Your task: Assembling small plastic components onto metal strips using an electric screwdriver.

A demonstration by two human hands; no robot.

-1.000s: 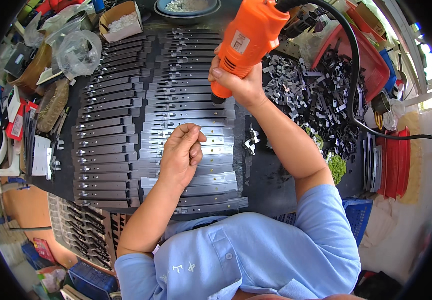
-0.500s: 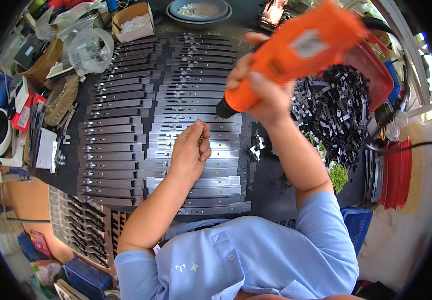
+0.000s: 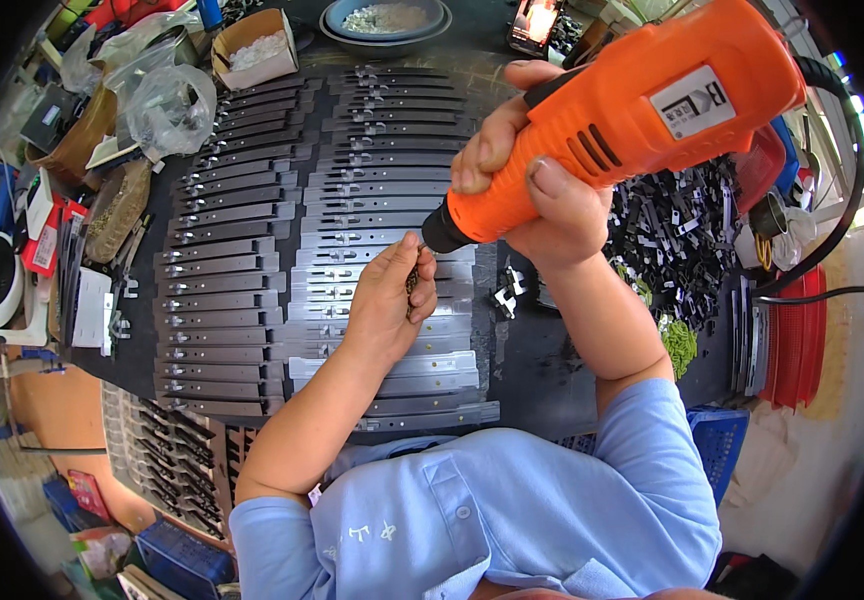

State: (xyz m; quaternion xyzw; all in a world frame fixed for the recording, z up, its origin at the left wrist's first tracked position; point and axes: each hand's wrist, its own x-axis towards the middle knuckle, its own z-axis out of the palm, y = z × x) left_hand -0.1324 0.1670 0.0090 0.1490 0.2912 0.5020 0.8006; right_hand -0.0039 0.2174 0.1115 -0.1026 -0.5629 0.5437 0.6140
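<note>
My right hand (image 3: 564, 212) is wrapped round an orange corded electric screwdriver (image 3: 632, 120), tilted so its black nose points down and left. The nose meets the fingertips of my left hand (image 3: 380, 305). In the closed fingers of that hand are several small brass-coloured screws (image 3: 412, 284), partly hidden. Beneath both hands lies a column of flat metal rails (image 3: 442, 365), side by side; the nearer ones carry small brass-coloured dots. A second column of darker rails (image 3: 222, 318) with small metal clips lies to the left.
A large heap of small black metal brackets (image 3: 677, 215) covers the right side, near a green pile (image 3: 679, 348). At the back stand a blue bowl (image 3: 392, 18) and an open cardboard box (image 3: 257, 50). The screwdriver's black cable (image 3: 857, 190) loops down the right.
My right hand has brought the screwdriver slightly down and left, so its nose now meets my left fingertips. My left hand has shifted slightly right and still holds the screws.
</note>
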